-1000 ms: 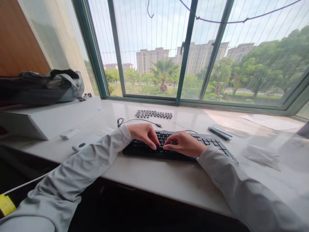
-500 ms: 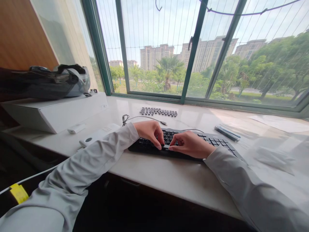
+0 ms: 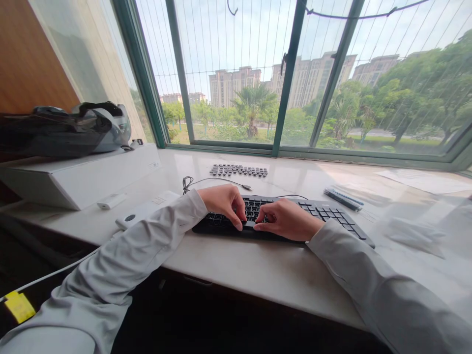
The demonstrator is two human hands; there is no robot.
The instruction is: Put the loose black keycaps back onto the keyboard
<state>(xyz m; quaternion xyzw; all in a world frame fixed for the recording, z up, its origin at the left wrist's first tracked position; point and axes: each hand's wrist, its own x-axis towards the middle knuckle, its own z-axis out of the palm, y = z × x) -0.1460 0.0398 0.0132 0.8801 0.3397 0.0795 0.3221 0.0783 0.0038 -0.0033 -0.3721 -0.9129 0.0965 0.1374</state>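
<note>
A black keyboard (image 3: 221, 227) lies on the pale countertop, with bare key sockets showing in its middle part and caps on the number pad at the right. Over its front middle, my left hand (image 3: 225, 202) pinches one end of a dark space bar (image 3: 250, 224). The other end is between the thumb and fingers of my right hand (image 3: 285, 219). The bar is at the keyboard's front row; whether it is seated there I cannot tell. Loose black keycaps (image 3: 239, 170) stand in rows behind the keyboard.
A coiled black cable (image 3: 188, 184) lies behind my left hand. To the left are a white device (image 3: 147, 209), a small white block (image 3: 111, 200) and a white box (image 3: 84, 182) carrying a dark bag. Pens (image 3: 343, 199) and clear plastic bags (image 3: 416, 233) lie right.
The view has shifted slightly, moving everything a little leftward. Both hands keep the same grip at the front middle of the keyboard.
</note>
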